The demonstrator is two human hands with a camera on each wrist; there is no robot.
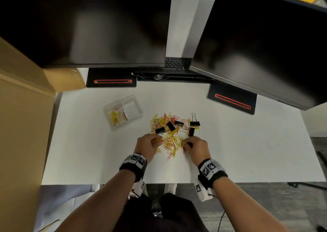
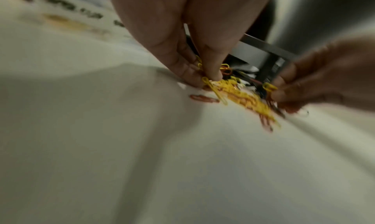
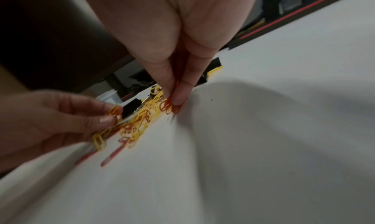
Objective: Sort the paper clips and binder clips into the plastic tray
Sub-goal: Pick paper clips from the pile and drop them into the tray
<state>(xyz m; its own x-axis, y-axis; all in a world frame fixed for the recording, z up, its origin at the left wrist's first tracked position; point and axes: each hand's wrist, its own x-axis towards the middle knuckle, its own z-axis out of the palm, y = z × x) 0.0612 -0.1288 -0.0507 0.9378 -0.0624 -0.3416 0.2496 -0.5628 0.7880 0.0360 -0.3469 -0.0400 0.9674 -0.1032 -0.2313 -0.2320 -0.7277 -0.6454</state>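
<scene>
A heap of yellow and red paper clips (image 1: 169,139) lies mid-table, with several black binder clips (image 1: 170,125) along its far side. The clear plastic tray (image 1: 136,101) stands to the far left of the heap; its left compartment holds yellow and red paper clips (image 1: 115,117). My left hand (image 1: 157,140) is at the heap's near left edge, thumb and finger pinching a bunch of yellow paper clips (image 2: 211,83). At the near right edge my right hand (image 1: 184,144) pinches paper clips (image 3: 170,107) against the table; red ones show at its fingertips (image 3: 179,97).
Two dark monitors (image 1: 88,25) (image 1: 265,42) overhang the back of the white table (image 1: 247,152). Their black bases (image 1: 111,79) (image 1: 231,99) carry red stripes. A keyboard (image 1: 177,63) sits between them. A cardboard box (image 1: 23,108) borders the left side. The table's front edge runs just below my wrists.
</scene>
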